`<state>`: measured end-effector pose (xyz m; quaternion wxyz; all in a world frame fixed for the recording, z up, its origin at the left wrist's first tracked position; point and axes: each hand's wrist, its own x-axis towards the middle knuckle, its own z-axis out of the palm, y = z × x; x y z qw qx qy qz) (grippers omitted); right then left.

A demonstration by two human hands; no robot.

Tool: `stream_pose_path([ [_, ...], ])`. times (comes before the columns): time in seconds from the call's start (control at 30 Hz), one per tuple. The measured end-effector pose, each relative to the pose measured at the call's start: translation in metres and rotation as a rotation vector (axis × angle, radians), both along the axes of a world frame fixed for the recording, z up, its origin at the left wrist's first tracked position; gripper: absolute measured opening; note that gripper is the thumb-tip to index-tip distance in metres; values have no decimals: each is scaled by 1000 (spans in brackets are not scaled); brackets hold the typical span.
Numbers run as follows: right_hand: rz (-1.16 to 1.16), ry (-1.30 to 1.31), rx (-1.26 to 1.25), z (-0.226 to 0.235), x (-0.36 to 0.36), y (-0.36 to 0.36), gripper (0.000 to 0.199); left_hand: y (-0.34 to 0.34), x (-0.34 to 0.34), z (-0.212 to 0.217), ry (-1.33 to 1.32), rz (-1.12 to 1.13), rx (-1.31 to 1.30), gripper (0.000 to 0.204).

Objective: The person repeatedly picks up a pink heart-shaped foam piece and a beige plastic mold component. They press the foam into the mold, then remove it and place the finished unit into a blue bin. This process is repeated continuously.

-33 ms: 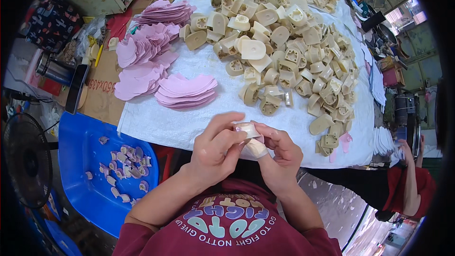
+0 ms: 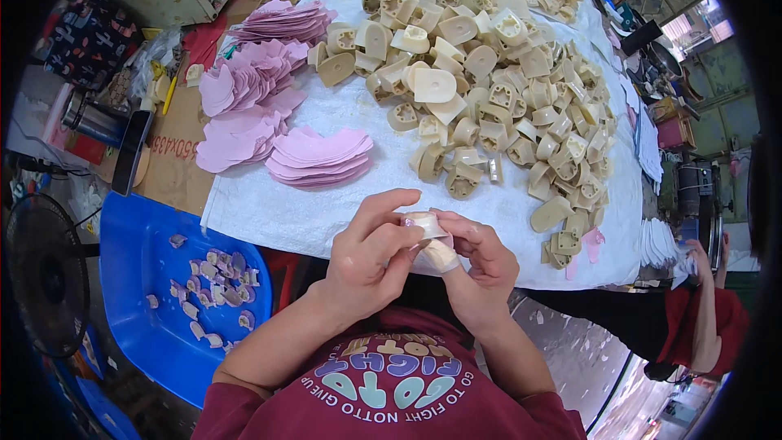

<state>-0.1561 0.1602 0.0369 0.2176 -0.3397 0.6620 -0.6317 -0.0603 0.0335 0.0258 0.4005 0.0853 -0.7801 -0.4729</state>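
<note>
My left hand (image 2: 371, 257) and my right hand (image 2: 481, 265) meet above the near edge of the table, fingers closed on one small cream plastic shoe heel (image 2: 423, 222). A bit of pink material shows at its edge, partly hidden by the fingers. A pale cover wraps my right thumb. Beyond the hands spreads a large pile of bare cream heels (image 2: 505, 106). To the left lie several stacks of cut pink pieces (image 2: 319, 156), the closest one fanned out on the white cloth (image 2: 391, 187).
A blue plastic tub (image 2: 134, 257) at the lower left contains several heels with pink on them. A phone (image 2: 133, 151) and a yellow pen (image 2: 170, 95) are at the table's left side, above a black fan (image 2: 45, 277). Another person in a red top (image 2: 717, 330) works at the right.
</note>
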Motion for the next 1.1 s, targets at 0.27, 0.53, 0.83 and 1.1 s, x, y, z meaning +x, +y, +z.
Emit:
stream_pose_path([
  [0.27, 71, 323, -62, -5, -18, -14, 19, 1, -2, -4, -104, -213, 551, 17],
  [0.53, 233, -497, -23, -2, -33, -5, 13, -2, -4, 2, -201, -285, 1357, 14],
  [0.83, 163, 540, 28, -13, -38, -13, 19, -1, -1, -5, -225, -210, 910, 9],
  [1.1, 233, 317, 71, -9, -38, -8, 14, -12, 2, 0, -351, -252, 502, 11],
])
